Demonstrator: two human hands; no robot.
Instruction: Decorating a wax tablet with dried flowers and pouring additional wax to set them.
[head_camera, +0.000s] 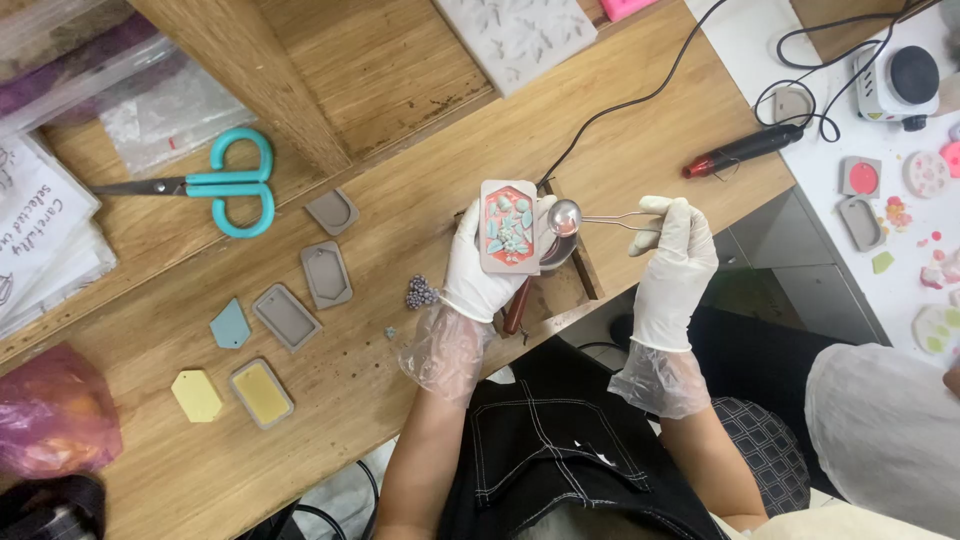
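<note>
Over a wooden workbench (420, 380), a gloved left hand (480, 270) is gripping a grey rectangular mould (509, 227) filled with coral and pale-green pieces, while the gloved right hand (678, 262) is pinching the wire handle of a small metal spoon (565, 216) just beside it. Teal scissors (225, 183) are lying well apart.

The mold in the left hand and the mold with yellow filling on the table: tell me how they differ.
The mold in the left hand is held up in the gloved left hand; the yellow-filled mold lies flat on the wooden table. The held one shows a red fill with pale blue-green pieces set in it; the table one holds a plain yellow fill. The held one's cavity has cut corners; the table one's looks rectangular. Both have grey, rounded rectangular frames.
</note>
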